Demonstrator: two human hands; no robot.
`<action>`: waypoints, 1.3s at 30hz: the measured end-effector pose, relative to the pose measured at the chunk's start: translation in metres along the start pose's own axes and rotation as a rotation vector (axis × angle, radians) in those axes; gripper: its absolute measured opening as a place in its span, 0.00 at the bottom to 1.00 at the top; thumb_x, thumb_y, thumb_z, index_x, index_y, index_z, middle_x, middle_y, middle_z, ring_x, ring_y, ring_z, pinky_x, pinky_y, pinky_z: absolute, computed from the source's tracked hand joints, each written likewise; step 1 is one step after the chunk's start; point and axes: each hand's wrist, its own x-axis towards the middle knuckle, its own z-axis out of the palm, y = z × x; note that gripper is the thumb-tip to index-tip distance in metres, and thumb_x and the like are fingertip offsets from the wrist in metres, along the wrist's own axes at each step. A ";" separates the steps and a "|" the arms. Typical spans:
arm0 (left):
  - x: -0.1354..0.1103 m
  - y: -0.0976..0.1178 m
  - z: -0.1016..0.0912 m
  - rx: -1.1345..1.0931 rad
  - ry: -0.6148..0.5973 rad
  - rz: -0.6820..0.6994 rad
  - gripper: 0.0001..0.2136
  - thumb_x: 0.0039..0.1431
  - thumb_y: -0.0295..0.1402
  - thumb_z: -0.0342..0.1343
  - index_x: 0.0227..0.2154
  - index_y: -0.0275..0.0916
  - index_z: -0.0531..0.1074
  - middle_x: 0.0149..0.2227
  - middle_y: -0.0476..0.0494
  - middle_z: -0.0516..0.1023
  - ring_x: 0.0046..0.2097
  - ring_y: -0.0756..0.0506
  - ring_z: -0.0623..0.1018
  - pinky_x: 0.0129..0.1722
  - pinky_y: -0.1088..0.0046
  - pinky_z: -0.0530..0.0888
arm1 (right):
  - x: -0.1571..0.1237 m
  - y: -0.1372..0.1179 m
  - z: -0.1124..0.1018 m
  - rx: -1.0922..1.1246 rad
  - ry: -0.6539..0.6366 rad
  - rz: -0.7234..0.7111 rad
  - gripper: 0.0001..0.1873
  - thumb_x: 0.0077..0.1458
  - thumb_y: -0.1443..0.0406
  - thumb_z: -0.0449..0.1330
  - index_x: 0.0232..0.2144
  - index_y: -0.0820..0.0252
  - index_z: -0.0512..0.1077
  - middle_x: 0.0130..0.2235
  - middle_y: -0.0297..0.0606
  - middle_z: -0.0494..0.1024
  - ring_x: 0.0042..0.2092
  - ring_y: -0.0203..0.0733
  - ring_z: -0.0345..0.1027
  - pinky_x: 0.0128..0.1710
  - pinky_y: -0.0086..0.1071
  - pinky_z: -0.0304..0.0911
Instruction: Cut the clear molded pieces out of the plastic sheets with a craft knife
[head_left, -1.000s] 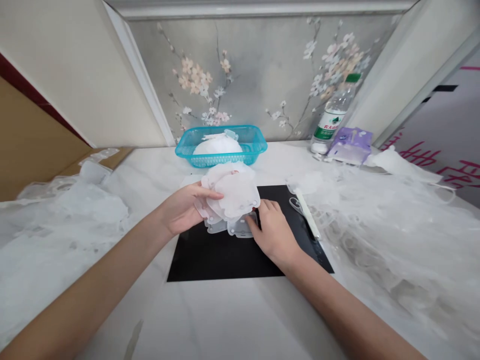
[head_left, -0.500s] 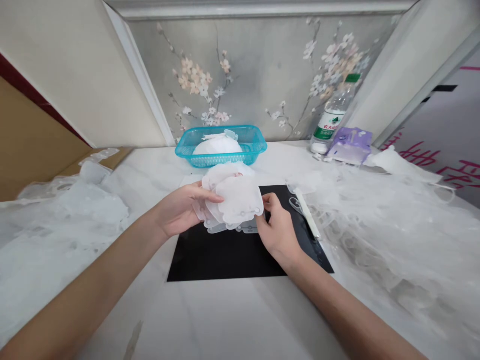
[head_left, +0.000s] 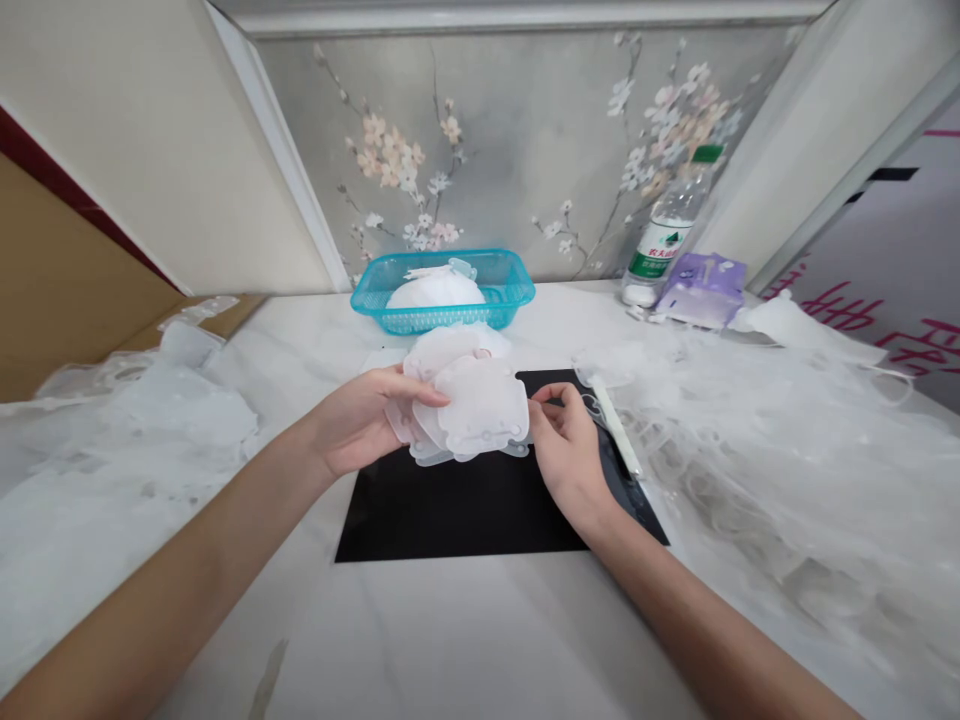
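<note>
L hand (head_left: 367, 420) grips stack of white mask-shaped sheets (head_left: 480, 405) by its left side, holding it up over black mat (head_left: 450, 510); R hand (head_left: 570, 450) has fingertips (head_left: 541, 397) pinched just at stack's right edge (can't tell if they've hold of anything). Scissors (head_left: 592, 405) & white strip (head_left: 615, 425) lie on mat nr R hand, teal basket (head_left: 450, 322) w/ white mound (head_left: 435, 290) beyond, water bottle (head_left: 664, 235) + purple tissue pack (head_left: 701, 290) by wall, heaps of translucent sheets (head_left: 780, 470) both sides on worktop (head_left: 450, 640).
</note>
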 end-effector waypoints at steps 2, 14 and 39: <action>0.001 -0.001 -0.001 -0.011 0.012 -0.005 0.27 0.48 0.19 0.53 0.54 0.37 0.66 0.46 0.38 0.77 0.48 0.38 0.76 0.45 0.66 0.75 | 0.000 -0.002 0.000 0.026 0.006 0.023 0.12 0.48 0.58 0.56 0.30 0.55 0.58 0.22 0.28 0.67 0.22 0.34 0.58 0.20 0.27 0.53; 0.014 0.000 -0.014 -0.143 0.258 0.127 0.25 0.49 0.16 0.48 0.53 0.29 0.65 0.44 0.38 0.78 0.48 0.40 0.76 0.48 0.66 0.74 | 0.003 -0.011 -0.002 0.325 0.130 0.316 0.11 0.38 0.64 0.61 0.27 0.58 0.64 0.24 0.30 0.69 0.25 0.35 0.64 0.23 0.28 0.60; 0.020 -0.020 -0.010 -0.114 0.100 -0.070 0.19 0.41 0.16 0.49 0.39 0.28 0.75 0.35 0.37 0.80 0.32 0.44 0.79 0.30 0.73 0.75 | -0.026 -0.018 0.008 -0.501 -0.133 -0.832 0.10 0.57 0.68 0.53 0.40 0.59 0.72 0.45 0.41 0.77 0.48 0.43 0.69 0.49 0.37 0.65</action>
